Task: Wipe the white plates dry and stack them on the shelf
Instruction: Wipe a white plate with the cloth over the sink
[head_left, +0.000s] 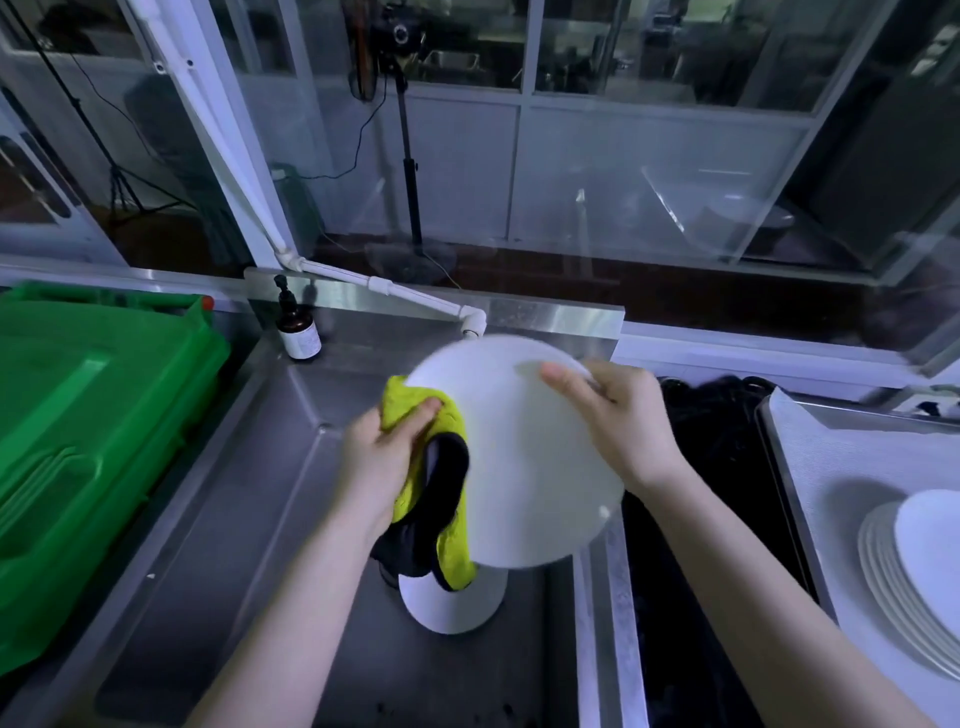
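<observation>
The right hand (618, 415) gripped the white plate (524, 457) at its far rim over the sink (270, 499); the left hand (379, 447) clutched the yellow cloth (415, 415) against its left edge.

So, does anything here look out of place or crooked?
Only one thing: on the right, the top plate sits off-centre on its stack, with the lower rims showing at its left. Otherwise I see nothing spilled or broken; the left hand wipes the held plate with a cloth while the right hand grips it.
</observation>
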